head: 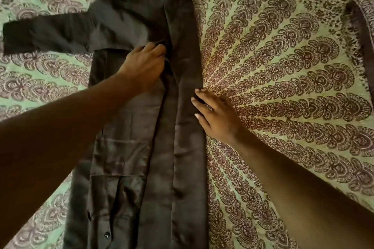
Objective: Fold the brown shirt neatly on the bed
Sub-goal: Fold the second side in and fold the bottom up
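Brown shirt (129, 147) lies flat on bedspread (283, 87). Left hand (141, 64) pinches folded sleeve mid-chest; right hand (216, 115) flat, released, pressing folded edge beside it.

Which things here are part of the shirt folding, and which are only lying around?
Part of the job:
brown shirt
left hand
right hand
bed cover

Only lying around:
patterned cloth roll at the right edge
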The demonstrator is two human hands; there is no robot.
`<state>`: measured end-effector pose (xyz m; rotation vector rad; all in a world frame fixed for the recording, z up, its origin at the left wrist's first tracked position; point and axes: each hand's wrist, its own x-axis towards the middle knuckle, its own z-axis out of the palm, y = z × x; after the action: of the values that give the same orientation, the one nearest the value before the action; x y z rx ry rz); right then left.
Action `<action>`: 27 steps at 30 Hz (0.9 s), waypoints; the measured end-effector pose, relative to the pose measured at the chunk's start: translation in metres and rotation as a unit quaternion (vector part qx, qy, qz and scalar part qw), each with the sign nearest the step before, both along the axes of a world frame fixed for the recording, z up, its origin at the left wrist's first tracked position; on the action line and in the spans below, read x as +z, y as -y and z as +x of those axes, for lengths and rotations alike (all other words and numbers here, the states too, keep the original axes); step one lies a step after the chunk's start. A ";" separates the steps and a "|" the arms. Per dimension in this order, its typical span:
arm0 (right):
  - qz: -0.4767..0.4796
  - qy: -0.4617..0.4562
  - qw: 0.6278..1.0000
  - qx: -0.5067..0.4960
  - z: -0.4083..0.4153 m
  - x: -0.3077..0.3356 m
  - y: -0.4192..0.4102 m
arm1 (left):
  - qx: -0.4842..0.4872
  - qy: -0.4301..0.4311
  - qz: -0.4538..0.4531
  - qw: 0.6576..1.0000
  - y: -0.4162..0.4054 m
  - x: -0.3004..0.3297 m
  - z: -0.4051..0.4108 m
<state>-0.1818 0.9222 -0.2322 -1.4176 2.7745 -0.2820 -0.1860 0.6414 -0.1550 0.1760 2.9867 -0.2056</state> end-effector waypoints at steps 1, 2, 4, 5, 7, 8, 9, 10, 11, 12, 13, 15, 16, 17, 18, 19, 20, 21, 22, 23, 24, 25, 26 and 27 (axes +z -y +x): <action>0.006 0.003 1.000 -0.002 0.000 0.001 0.001 | 0.004 0.002 0.003 1.000 0.004 0.002 0.001; 0.010 0.005 1.000 -0.004 0.001 0.002 0.002 | 0.013 0.012 0.005 1.000 0.007 0.003 0.001; 0.017 0.007 1.000 -0.009 0.001 0.005 0.003 | 0.033 0.034 0.016 0.999 0.011 0.001 -0.003; 0.023 0.007 1.000 -0.011 0.002 0.006 0.004 | 0.050 0.045 0.035 0.997 0.012 0.000 -0.006; 0.031 0.003 0.999 -0.014 0.004 0.007 0.004 | 0.086 0.060 0.087 0.991 0.008 -0.003 -0.009; 0.030 0.000 0.999 -0.015 0.005 0.007 0.004 | 0.103 0.050 0.106 0.988 0.003 -0.005 -0.009; 0.027 -0.002 0.999 -0.017 0.007 0.007 0.005 | 0.119 0.019 0.118 0.986 -0.002 -0.005 -0.008; 0.024 -0.004 0.999 -0.022 0.008 0.007 0.007 | 0.136 -0.029 0.126 0.982 -0.008 -0.004 -0.005; 0.024 -0.003 0.999 -0.029 0.010 0.007 0.008 | 0.152 -0.076 0.134 0.976 -0.015 -0.003 -0.002; 0.026 -0.004 0.999 -0.038 0.010 0.008 0.010 | 0.154 -0.109 0.144 0.971 -0.021 -0.002 0.001; 0.026 -0.005 0.999 -0.046 0.011 0.009 0.012 | 0.134 -0.110 0.160 0.972 -0.027 -0.001 0.003; 0.012 -0.015 0.999 -0.046 0.012 0.012 0.014 | 0.053 -0.018 0.197 0.979 -0.036 -0.006 0.011; 0.002 -0.019 0.999 -0.036 0.013 0.012 0.015 | 0.020 0.038 0.203 0.978 -0.040 -0.011 0.017; -0.007 -0.019 1.000 -0.023 0.015 0.011 0.014 | 0.001 0.074 0.200 0.977 -0.044 -0.015 0.024; -0.016 -0.016 1.000 -0.014 0.017 0.010 0.012 | -0.004 0.088 0.194 0.977 -0.047 -0.019 0.031; -0.021 -0.013 1.000 -0.011 0.019 0.009 0.009 | -0.001 0.091 0.185 0.979 -0.051 -0.023 0.037; -0.021 -0.011 1.000 -0.011 0.021 0.008 0.005 | 0.001 0.096 0.170 0.981 -0.054 -0.026 0.043; -0.014 -0.014 1.000 -0.009 0.024 0.009 0.000 | 0.002 0.106 0.150 0.983 -0.057 -0.028 0.049; -0.001 -0.020 1.000 0.002 0.028 0.010 -0.006 | 0.002 0.118 0.129 0.985 -0.059 -0.030 0.054; 0.012 -0.025 0.999 0.023 0.035 0.012 -0.011 | 0.001 0.125 0.111 0.986 -0.062 -0.031 0.059; 0.022 -0.025 0.998 0.047 0.043 0.014 -0.016 | 0.003 0.122 0.098 0.988 -0.064 -0.031 0.064; 0.027 -0.021 0.997 0.069 0.051 0.017 -0.021 | 0.010 0.110 0.092 0.990 -0.067 -0.030 0.068; 0.028 -0.018 0.996 0.085 0.060 0.018 -0.026 | 0.020 0.096 0.091 0.991 -0.070 -0.028 0.071; 0.026 -0.018 0.996 0.088 0.066 0.019 -0.030 | 0.028 0.088 0.097 0.991 -0.073 -0.025 0.073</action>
<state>-0.1153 0.9524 -0.2129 -1.6565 2.6384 -0.1823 -0.1133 0.7140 -0.1800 0.1249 2.8283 0.1033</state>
